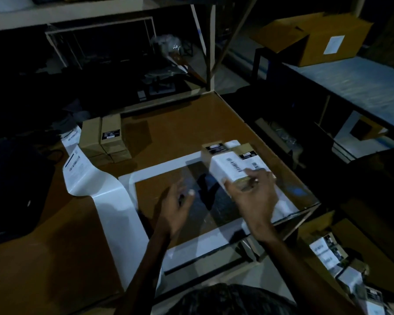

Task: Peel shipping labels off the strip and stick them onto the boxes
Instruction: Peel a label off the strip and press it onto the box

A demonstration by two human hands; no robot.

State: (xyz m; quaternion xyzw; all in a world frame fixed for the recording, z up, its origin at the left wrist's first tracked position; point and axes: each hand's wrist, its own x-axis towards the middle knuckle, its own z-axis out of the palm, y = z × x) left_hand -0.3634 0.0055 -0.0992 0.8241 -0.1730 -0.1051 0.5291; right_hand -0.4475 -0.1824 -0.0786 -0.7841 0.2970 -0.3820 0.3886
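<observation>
A small brown box with a white barcode label across its top sits at the right of the brown table. My right hand grips its near end, thumb on the left side and fingers over the label. My left hand hovers to the left of it, fingers spread and holding nothing. A long white label strip runs from the left over the table and down past the front edge; printed labels remain on its far part. A stack of unlabelled brown boxes stands at the back left.
A black bag lies at the left edge. Labelled boxes are piled low at the right, beside the table. A large open carton sits on a bench at the back right. Dark shelving stands behind the table.
</observation>
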